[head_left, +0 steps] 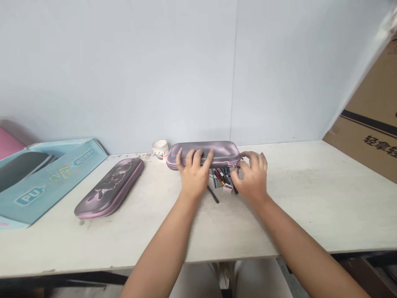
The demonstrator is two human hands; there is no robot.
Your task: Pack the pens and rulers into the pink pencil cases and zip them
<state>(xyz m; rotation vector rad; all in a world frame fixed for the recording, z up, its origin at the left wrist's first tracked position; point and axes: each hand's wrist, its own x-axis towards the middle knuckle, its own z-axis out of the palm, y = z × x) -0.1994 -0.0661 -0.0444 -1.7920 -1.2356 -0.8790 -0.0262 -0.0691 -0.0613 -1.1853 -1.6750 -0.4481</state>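
A glossy mauve zip pencil case lies on the white table near the wall. My left hand rests on top of it, fingers spread and pressing down. My right hand curls around the case's right end, fingertips at its zipper. Between my hands, a bunch of pens and pencils lies in front of the case, with a small pink sharpener beside them. One dark pencil sticks out towards me. My hands hide part of the case.
A second mauve pencil case lies diagonally to the left. Behind it are a white paper cup and a pale blue box. A pink item stands far left, and a cardboard carton stands right.
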